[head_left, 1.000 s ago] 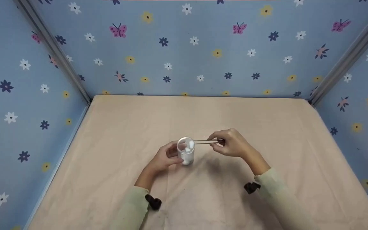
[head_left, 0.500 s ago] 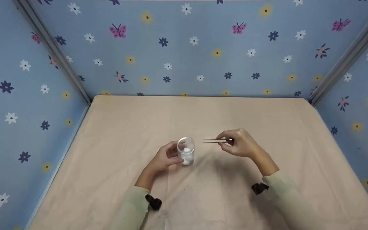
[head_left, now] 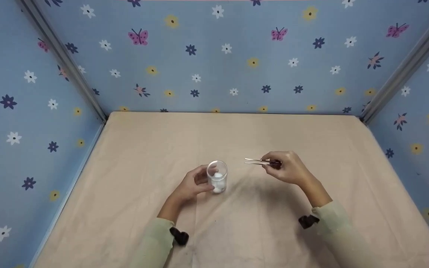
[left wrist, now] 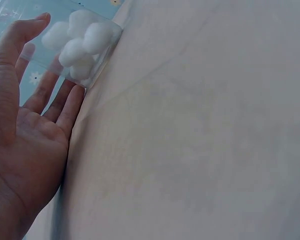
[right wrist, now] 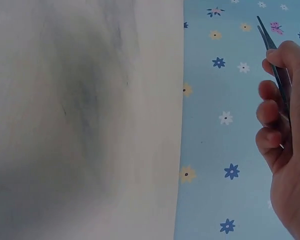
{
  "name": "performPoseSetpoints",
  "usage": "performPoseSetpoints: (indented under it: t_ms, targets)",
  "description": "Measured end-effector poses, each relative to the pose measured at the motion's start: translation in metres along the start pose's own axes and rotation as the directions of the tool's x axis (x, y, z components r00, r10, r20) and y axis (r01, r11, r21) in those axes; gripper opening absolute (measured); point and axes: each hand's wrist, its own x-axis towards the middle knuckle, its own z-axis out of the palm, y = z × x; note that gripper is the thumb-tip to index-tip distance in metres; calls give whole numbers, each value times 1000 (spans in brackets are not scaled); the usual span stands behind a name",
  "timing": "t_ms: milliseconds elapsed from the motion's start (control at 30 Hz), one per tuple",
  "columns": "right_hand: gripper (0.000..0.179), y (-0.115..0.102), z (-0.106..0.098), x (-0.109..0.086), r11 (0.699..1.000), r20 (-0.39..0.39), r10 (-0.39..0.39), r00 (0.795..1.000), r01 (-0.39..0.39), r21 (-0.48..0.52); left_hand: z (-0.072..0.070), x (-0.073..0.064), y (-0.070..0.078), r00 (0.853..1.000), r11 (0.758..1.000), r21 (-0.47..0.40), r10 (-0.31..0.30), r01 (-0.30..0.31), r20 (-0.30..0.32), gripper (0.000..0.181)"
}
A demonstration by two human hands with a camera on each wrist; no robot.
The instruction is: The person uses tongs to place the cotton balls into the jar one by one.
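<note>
In the head view a clear jar (head_left: 225, 175) stands upright on the cloth near the middle, its mouth uncovered. My left hand (head_left: 191, 183) holds it from the left, thumb in front and fingers behind. Several white cotton balls (left wrist: 82, 40) lie in the bottom of the jar, as the left wrist view shows. To the right of the jar, my right hand (head_left: 288, 168) pinches a pair of metal tweezers (head_left: 266, 162) between thumb and fingers above the cloth. In the right wrist view the tips of the tweezers (right wrist: 271, 45) stand slightly apart with nothing between them.
A beige cloth (head_left: 155, 141) covers the table. Blue panels (head_left: 214, 74) printed with flowers and butterflies rise behind and at both sides, with grey metal posts (head_left: 65, 59) in the corners. A black device (head_left: 179, 236) sits at each sleeve cuff.
The tweezers were at the jar's mouth with a cotton ball at their tips; that ball left them, and my right hand drew them back to the right. My left hand kept its place.
</note>
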Motion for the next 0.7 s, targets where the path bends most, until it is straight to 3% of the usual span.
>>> performPoseSetpoints:
  t_ms: [433, 700]
  targets:
    - [14, 4, -3, -5, 1000, -11, 22, 1000, -22, 11, -1, -1, 0, 1000, 1000, 18, -24, 24, -2, 75]
    - [19, 2, -6, -8, 991, 6, 130, 992, -130, 17, -1, -1, 1, 1000, 999, 26, -31, 31, -5, 74]
